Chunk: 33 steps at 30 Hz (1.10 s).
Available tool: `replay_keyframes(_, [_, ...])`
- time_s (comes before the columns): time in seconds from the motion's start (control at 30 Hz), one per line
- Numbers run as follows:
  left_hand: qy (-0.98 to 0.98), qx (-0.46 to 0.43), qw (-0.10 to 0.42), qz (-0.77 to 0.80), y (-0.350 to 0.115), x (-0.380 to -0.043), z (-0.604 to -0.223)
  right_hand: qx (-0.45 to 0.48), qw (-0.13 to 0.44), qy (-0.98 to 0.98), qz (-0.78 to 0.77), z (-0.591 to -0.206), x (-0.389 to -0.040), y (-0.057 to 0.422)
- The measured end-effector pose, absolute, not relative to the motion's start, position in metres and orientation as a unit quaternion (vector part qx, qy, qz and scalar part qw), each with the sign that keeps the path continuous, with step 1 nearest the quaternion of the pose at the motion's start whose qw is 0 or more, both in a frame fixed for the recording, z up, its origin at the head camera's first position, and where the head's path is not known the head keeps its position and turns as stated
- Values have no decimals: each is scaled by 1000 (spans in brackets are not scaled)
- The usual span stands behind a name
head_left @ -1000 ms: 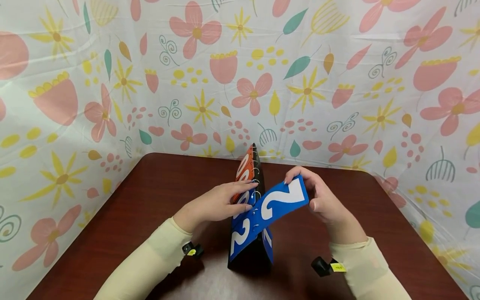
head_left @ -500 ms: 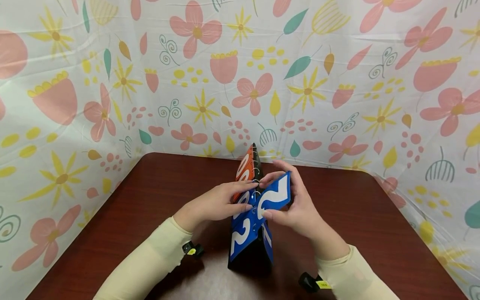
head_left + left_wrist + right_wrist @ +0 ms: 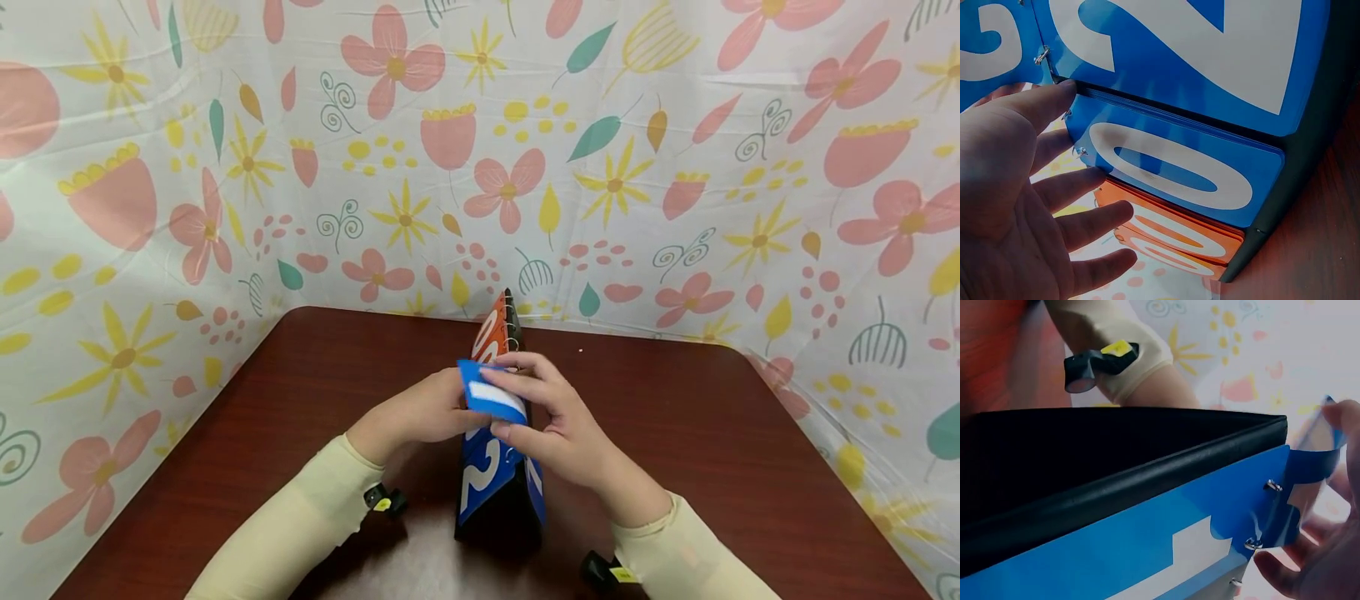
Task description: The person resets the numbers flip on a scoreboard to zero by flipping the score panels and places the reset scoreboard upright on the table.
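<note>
A black tabletop flip scoreboard (image 3: 501, 517) stands like a tent, its number cards hung on metal rings along the top. Two orange 0 cards (image 3: 1179, 237), a blue 0 card (image 3: 1169, 165) and a blue 2 card (image 3: 1210, 62) face left. My right hand (image 3: 558, 421) pinches a lifted blue card (image 3: 491, 393) that bends over the top; the right wrist view shows this card (image 3: 1313, 465) curled by the rings. Along the ringed edge, my left hand (image 3: 420, 408) rests with fingers (image 3: 1075, 187) extended and spread; the head view partly hides them behind the card.
The scoreboard stands on a dark reddish-brown table (image 3: 337, 367). A white curtain (image 3: 600, 167) with a floral print encloses the back and sides. Black wrist cameras (image 3: 386, 500) hang below both cuffs.
My right hand has moved left, carrying the blue card from the right of the scoreboard up over its ringed top. The card is now bent, nearly hiding its number. My left hand has stayed put.
</note>
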<state>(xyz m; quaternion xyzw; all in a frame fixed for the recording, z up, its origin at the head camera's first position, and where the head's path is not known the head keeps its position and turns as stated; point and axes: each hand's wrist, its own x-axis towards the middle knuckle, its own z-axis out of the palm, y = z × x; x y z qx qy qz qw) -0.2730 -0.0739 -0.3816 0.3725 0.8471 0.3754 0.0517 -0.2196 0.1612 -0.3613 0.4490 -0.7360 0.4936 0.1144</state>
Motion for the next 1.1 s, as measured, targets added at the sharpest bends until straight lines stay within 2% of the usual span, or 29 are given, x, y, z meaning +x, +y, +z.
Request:
replay_keyframes(0.17, [844,390,44,366,-75,-275,-383,510,72,-730,449,-362,-224,163])
replay_keyframes(0.47, [857,380,41,345,-76,-275,-382,556,103,-751,342,-361,-226,155])
replay_keyframes(1.1, [863,377,48,334,-72,-281,-382,565,87,-778,260,-359,-211,148])
